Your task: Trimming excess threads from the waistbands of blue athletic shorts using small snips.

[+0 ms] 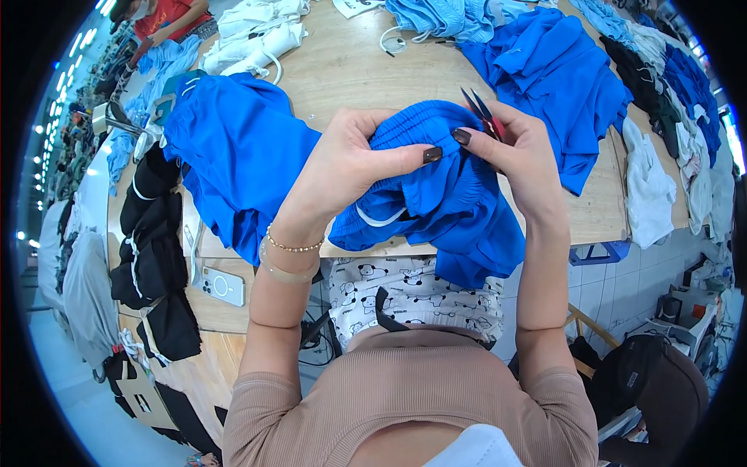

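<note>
Between my two hands is a blue garment with a gathered elastic waistband [436, 187], its lower folds hanging over the table's near edge. My left hand [354, 156] grips the waistband's left side, the thumb pressed on top and the fingers hidden behind the cloth. My right hand [517, 152] pinches the band a little to the right, thumb on top. Small red-handled thread snips [486, 115] also sit in my right hand, their dark blades pointing up and away from the cloth. A white drawstring [381, 219] loops out of the garment near my left wrist.
Blue garments lie in a pile on the left [233, 148] and another on the right [552, 86]. White garments [261, 35] and light blue ones [443, 15] are at the back. A phone [223, 286] lies beside rolled black garments [152, 226]. A person in red [167, 19] works far left.
</note>
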Motion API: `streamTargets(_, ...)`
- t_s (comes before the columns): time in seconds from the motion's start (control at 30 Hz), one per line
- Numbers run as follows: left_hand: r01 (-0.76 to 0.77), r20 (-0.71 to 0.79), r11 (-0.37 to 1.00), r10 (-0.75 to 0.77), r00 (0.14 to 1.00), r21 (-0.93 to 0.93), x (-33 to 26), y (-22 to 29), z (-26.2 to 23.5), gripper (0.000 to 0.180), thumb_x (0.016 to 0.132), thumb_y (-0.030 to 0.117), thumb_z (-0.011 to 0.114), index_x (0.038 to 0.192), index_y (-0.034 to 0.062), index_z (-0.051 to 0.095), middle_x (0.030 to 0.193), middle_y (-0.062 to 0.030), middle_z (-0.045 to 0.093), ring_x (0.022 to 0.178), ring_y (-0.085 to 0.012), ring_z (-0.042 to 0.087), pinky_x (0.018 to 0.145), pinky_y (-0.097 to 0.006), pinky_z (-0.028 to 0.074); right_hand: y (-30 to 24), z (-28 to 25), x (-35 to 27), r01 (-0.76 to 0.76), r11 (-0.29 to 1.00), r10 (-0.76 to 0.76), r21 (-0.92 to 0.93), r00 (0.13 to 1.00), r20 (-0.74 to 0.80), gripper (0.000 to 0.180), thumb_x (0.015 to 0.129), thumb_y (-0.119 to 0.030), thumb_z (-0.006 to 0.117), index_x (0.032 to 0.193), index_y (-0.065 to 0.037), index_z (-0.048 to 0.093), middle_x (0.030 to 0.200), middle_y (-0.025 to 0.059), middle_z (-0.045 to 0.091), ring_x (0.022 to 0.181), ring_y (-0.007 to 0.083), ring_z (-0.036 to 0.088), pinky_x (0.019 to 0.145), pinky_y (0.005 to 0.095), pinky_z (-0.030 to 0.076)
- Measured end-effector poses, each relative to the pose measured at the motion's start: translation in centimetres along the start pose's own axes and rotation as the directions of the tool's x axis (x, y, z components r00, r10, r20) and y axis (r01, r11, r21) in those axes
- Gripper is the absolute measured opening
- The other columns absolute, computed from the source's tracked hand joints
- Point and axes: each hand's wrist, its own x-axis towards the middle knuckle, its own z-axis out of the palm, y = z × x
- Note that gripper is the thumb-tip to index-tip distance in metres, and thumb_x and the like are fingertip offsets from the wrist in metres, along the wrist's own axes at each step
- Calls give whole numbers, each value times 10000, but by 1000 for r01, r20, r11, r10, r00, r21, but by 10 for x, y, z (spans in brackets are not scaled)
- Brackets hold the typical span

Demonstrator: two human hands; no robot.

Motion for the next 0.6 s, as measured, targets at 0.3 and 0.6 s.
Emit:
streamTargets(0.3,-402,-137,396,832,538,825,-7,-23,12,310,556,-43,679,847,62,690,710,-58,548,575,-160,526,485,-246,398,14,28,-52,657,524,-682,-542,705,195,329,527,-8,708,850,-44,654,851,73,599,643,189,594,511,284,458)
streamTargets(0.6,-529,-190,363,916,354,767,-13,-59,20,300,601,25,763,889,81,699,810,-61,610,643,-159,580,523,-239,452,36,37,-69,635,593,-628,-495,750,208,188,646,6,739,816,-42,677,884,78,608,544,96,499,471,213,367)
